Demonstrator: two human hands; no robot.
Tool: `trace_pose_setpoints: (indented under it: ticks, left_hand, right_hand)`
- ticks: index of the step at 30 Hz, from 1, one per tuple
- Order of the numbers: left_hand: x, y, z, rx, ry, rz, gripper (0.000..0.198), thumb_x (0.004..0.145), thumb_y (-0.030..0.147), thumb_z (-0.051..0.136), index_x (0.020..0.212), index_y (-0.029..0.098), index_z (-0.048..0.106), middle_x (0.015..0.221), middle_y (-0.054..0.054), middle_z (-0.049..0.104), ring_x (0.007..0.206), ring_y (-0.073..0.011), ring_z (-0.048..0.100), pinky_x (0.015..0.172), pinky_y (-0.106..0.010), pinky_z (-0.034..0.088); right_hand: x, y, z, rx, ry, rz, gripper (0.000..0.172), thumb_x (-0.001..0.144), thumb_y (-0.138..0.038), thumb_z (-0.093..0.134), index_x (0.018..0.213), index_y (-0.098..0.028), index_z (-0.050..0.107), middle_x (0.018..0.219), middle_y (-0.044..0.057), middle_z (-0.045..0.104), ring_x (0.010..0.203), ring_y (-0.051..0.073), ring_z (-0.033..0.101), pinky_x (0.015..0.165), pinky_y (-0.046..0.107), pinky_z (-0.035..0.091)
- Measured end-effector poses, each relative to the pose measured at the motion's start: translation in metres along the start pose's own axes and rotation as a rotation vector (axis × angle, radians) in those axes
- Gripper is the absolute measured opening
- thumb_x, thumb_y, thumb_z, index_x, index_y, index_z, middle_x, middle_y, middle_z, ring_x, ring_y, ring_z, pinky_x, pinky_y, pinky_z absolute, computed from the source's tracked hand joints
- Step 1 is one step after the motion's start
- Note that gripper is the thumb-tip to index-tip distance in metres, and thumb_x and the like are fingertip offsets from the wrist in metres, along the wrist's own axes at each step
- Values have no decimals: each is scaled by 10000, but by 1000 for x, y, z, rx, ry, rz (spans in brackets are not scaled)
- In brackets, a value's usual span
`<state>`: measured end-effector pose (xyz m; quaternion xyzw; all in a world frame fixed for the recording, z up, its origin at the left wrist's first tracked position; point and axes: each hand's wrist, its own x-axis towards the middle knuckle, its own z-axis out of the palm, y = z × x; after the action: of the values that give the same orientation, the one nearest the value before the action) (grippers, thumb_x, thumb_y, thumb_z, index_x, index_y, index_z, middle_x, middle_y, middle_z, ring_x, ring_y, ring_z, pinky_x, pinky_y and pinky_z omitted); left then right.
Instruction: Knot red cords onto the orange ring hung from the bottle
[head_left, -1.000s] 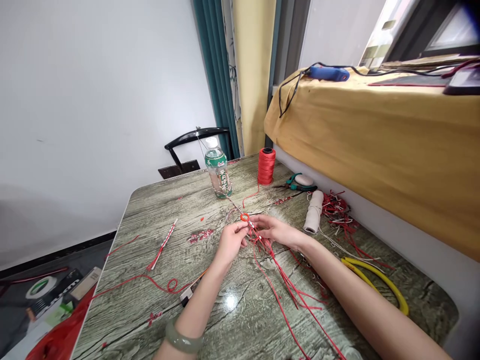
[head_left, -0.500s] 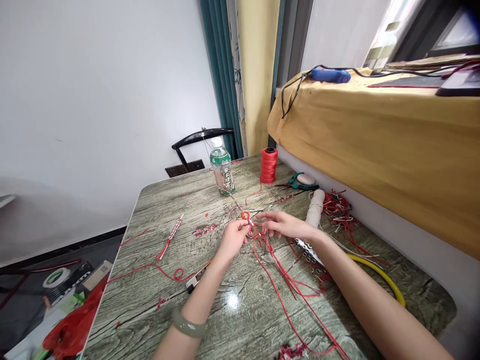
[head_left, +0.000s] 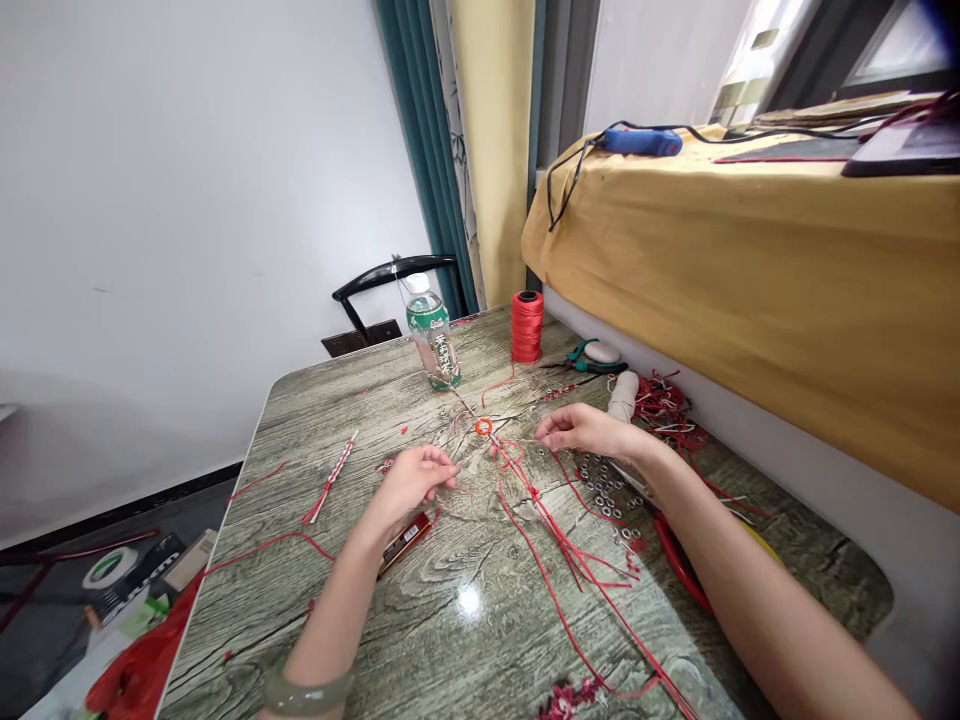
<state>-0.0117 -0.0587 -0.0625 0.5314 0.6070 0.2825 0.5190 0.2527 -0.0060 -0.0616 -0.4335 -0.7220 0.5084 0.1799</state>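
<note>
Red cords (head_left: 551,515) run down the table from an orange ring (head_left: 484,427), with a small knotted part just below the ring. A thin strand ties the ring towards a green-labelled drink bottle (head_left: 433,335). My left hand (head_left: 420,480) is closed in a pinch left of the knot, on what looks like a thin red cord, blurred near the fingertips. To the knot's right, my right hand (head_left: 581,430) pinches a thin pale cord that stretches from the knot. Both hands are apart from the ring.
A red thread spool (head_left: 527,328), green-handled pliers (head_left: 592,358) and a white cord roll (head_left: 623,396) stand at the back right. Small metal rings (head_left: 604,490) lie scattered by my right forearm. A red box (head_left: 405,543) lies under my left wrist.
Both hands have drawn away from the knot, the left towards the left and down, the right to the right. The view has shifted slightly. More of the loose metal rings shows.
</note>
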Motion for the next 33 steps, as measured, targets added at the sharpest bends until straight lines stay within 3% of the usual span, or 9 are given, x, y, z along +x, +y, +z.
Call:
trace_pose_setpoints:
  ticks: [8, 19, 26, 33]
  left_hand:
    - [-14, -1, -37, 66, -54, -33, 271, 619, 397, 583, 708, 154, 501, 653, -24, 647, 372, -42, 326, 399, -181, 191]
    - [-26, -5, -82, 146, -54, -60, 221, 619, 365, 599, 699, 174, 522, 640, -8, 646, 382, -51, 289, 401, -182, 163]
    - [-26, -8, -84, 301, -131, -118, 191, 610, 353, 577, 664, 169, 572, 596, -15, 646, 398, -74, 326, 401, -192, 191]
    - [-25, -10, -83, 451, -230, -107, 206, 629, 378, 538, 645, 174, 569, 523, 12, 610, 481, -118, 455, 467, -208, 268]
  right_hand:
    - [-1, 3, -2, -148, -40, 9, 156, 678, -227, 543, 738, -113, 630, 667, 12, 601, 597, 104, 523, 580, 225, 401]
    - [-3, 0, -2, -205, -91, 2, 157, 678, -207, 506, 728, -108, 616, 634, 19, 595, 568, 104, 512, 531, 209, 380]
    - [-5, -2, -1, -215, -154, -6, 141, 680, -199, 492, 707, -115, 603, 615, 13, 582, 566, 107, 507, 533, 209, 380]
    - [-6, -4, -1, -235, -208, 5, 159, 683, -234, 495, 703, -110, 593, 610, 19, 575, 558, 111, 500, 526, 211, 378]
